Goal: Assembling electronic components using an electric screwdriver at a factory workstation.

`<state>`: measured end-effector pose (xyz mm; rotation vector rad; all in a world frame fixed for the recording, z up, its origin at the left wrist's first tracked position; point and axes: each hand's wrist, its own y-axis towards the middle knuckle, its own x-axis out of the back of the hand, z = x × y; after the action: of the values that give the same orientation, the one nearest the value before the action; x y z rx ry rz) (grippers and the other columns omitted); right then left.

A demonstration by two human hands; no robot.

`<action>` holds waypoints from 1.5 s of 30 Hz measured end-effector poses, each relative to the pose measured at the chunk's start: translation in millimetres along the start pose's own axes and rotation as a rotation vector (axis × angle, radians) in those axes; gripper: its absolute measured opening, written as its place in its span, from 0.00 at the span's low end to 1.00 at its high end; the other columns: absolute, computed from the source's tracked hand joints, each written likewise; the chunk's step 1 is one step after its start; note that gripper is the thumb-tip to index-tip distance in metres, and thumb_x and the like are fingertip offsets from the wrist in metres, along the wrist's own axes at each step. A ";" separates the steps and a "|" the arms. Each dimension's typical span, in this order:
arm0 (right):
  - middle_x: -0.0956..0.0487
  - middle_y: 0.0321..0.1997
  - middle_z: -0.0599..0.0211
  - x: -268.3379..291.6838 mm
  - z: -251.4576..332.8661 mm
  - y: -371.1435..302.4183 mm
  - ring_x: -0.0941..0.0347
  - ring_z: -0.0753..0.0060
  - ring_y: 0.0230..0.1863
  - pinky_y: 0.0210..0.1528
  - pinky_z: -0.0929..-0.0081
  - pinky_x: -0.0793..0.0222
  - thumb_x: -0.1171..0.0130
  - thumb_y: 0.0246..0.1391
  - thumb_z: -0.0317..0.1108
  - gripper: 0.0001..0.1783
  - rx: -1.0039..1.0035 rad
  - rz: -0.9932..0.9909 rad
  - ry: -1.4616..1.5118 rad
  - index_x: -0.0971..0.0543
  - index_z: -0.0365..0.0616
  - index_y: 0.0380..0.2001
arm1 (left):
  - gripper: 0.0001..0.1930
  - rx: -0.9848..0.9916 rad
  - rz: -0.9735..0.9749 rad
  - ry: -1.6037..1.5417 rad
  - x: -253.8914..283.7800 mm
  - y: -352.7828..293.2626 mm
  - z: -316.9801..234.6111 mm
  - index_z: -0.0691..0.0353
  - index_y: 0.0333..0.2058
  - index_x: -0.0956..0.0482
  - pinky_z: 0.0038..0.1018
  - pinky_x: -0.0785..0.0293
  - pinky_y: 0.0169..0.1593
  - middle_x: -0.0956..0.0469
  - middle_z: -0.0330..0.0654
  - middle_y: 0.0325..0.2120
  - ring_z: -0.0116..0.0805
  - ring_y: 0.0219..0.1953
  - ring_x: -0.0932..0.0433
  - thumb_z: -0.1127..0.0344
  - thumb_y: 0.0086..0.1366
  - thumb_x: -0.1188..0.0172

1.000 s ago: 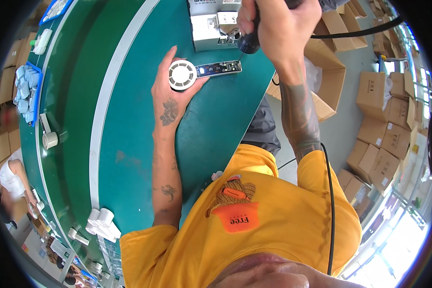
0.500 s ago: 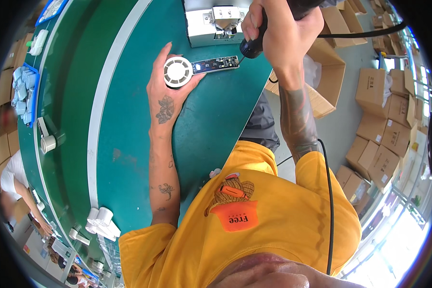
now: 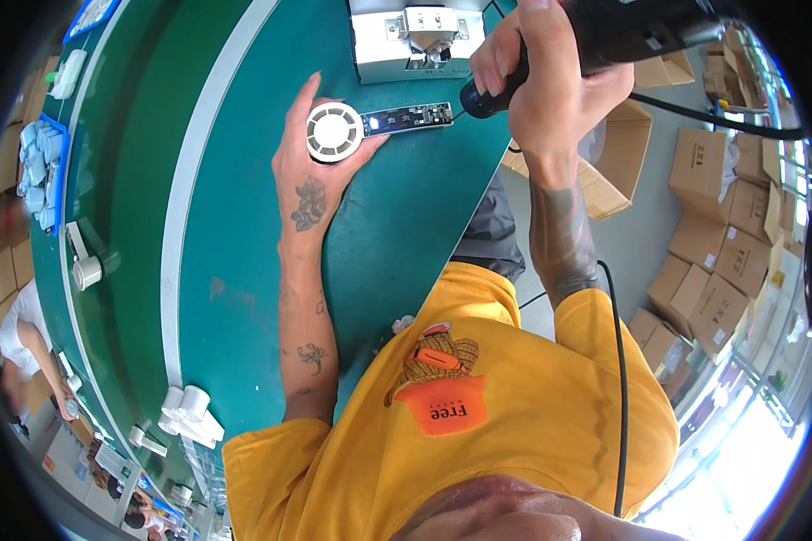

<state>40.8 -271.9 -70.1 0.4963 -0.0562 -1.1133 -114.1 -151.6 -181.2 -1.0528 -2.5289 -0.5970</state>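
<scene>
gripped, left hand (image 3: 311, 176): white round-headed device (image 3: 335, 132); right hand (image 3: 555, 95): black cylindrical screwdriver (image 3: 645, 32). device's left: blue tray (image 3: 63, 176), pale-blue pieces (image 3: 38, 167) inside; nearside: open green tabletop (image 3: 379, 243).

A green-topped workbench (image 3: 235, 216) carries a boxy metal screw feeder (image 3: 417, 38). White round-headed devices (image 3: 190, 406) lie across its pale rail (image 3: 172, 252)

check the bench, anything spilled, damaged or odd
One thing stands out: a faint brownish mark on the green tabletop, left of the left forearm, breaking its mostly even colour. I cannot tell whether it is a stain or wear.
</scene>
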 end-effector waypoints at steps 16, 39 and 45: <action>0.26 0.16 0.71 -32.5 35.1 42.5 0.34 0.80 0.14 0.19 0.80 0.38 0.37 0.60 0.30 0.11 0.154 0.022 0.079 0.25 0.37 0.25 | 0.47 -0.008 0.018 -0.027 -2.8 1.8 -7.2 0.62 0.66 0.32 0.29 0.18 0.49 0.17 0.44 0.44 0.33 0.42 0.16 0.64 0.49 0.17; 0.28 0.14 0.72 -15.1 -2.0 31.9 0.33 0.79 0.11 0.15 0.79 0.41 0.38 0.63 0.31 0.13 -0.080 -0.012 -0.060 0.26 0.40 0.24 | 0.47 -0.013 -0.001 -0.010 -1.2 -0.4 1.0 0.62 0.66 0.32 0.29 0.18 0.49 0.18 0.44 0.45 0.34 0.43 0.16 0.62 0.49 0.17; 0.27 0.14 0.72 -11.3 -9.4 26.1 0.33 0.79 0.11 0.15 0.80 0.40 0.39 0.64 0.32 0.14 -0.045 -0.080 -0.127 0.26 0.41 0.24 | 0.47 -0.020 -0.011 0.001 -0.6 0.5 -1.4 0.62 0.66 0.32 0.30 0.17 0.49 0.18 0.45 0.45 0.33 0.43 0.17 0.63 0.49 0.17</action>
<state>60.4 -249.7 -65.4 0.3904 -0.1228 -1.2210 -113.1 -152.3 -180.1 -1.0453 -2.5343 -0.6266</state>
